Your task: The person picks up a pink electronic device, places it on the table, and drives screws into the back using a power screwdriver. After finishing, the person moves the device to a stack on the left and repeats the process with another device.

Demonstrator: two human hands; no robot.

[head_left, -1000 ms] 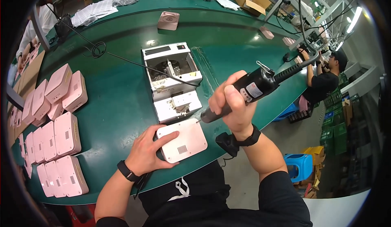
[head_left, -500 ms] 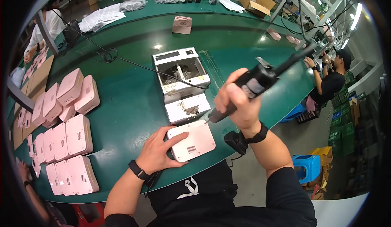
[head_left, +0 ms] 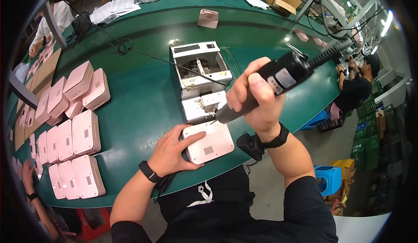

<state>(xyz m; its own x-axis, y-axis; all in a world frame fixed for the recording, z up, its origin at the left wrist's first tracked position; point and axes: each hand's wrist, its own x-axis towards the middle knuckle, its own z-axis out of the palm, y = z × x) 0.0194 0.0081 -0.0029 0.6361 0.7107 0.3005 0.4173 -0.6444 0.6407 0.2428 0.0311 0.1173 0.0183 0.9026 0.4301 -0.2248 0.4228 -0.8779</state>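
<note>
The left edge of the pink case (head_left: 209,142) is covered by the left hand (head_left: 172,149). The driver (head_left: 265,86) tip is too small to be made out, and its middle is hidden inside the right hand (head_left: 257,97). A person's hand (head_left: 29,186) at lower left is cut off by the frame's dark rim.

A factory assembly line — long green workbench (head_left: 143,99), rows of pink casings (head_left: 69,143), a screw feeder (head_left: 200,79), seated co-workers (head_left: 357,86).

Left hand (head_left: 172,151) steadies pink casing (head_left: 208,142); right hand (head_left: 257,96) grips electric screwdriver (head_left: 265,86), tip at casing's edge.
</note>
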